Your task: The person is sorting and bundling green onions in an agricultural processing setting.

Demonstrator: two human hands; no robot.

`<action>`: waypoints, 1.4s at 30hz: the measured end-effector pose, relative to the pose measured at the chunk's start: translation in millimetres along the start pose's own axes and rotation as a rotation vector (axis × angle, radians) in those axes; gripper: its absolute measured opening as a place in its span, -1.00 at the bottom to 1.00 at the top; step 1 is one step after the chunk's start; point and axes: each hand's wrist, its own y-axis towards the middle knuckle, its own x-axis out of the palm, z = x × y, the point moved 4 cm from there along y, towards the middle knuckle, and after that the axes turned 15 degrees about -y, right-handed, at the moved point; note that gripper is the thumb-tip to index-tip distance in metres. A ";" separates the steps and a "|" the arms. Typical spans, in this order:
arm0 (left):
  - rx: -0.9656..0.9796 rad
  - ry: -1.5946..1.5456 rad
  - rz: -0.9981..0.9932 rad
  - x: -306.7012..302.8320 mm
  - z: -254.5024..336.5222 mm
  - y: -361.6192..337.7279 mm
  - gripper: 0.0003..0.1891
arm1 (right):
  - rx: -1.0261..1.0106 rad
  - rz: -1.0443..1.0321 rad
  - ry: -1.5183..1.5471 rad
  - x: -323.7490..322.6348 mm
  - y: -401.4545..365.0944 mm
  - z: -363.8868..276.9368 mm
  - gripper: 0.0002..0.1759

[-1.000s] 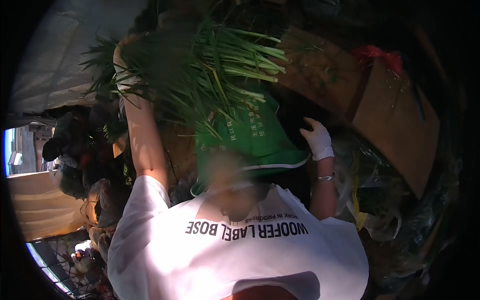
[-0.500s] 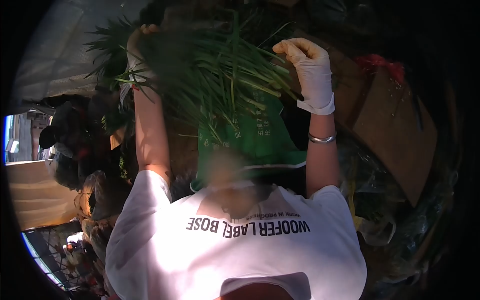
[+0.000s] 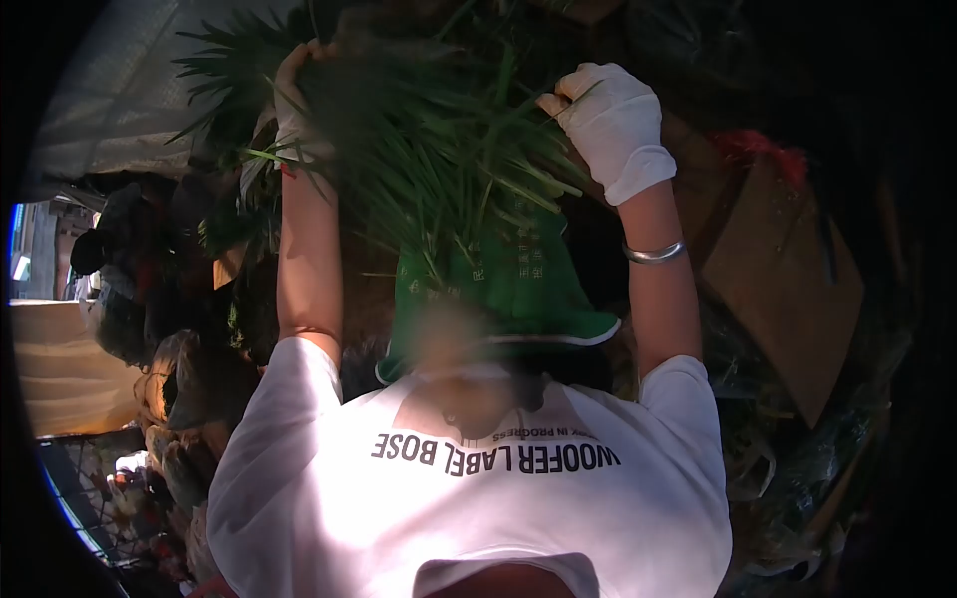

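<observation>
A large bunch of long, flat-leaved green stalks (image 3: 429, 149), much like garlic greens, spreads across the upper middle over my green apron (image 3: 498, 289). My left hand (image 3: 297, 95), gloved, has its fingers curled round the leafy side of the bunch; dark leaves hide part of it. At the stalk-end side is my right hand (image 3: 613, 125), in a whitish glove, its fingers closed in a pinch. A thin green leaf (image 3: 573, 102) runs across those fingertips and appears held there. A metal bangle (image 3: 654, 253) circles my right wrist.
To the right lies a brown cardboard sheet (image 3: 788, 289) with red netting-like material (image 3: 763, 154) at its top. Clear plastic bags (image 3: 758, 468) sit lower right. Bagged goods (image 3: 174, 384) are piled on the left, beside a beige surface (image 3: 75, 364).
My right hand has turned at the wrist and risen slightly, and a leaf now crosses its fingertips. My left hand has shifted slightly right. The stalks have moved a little.
</observation>
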 end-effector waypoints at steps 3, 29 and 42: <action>0.081 -0.029 0.034 -5.7 1.5 6.4 -0.82 | -0.131 -0.403 -0.130 -11.7 31.4 -23.8 -0.74; -0.247 -0.277 -0.249 -43.8 7.9 13.8 -0.81 | 0.141 -0.065 0.372 -22.9 -90.3 -22.3 -0.86; -0.234 -0.290 -0.109 -53.6 14.8 12.1 -0.78 | 0.779 -0.113 1.314 73.6 -132.7 -43.8 -0.75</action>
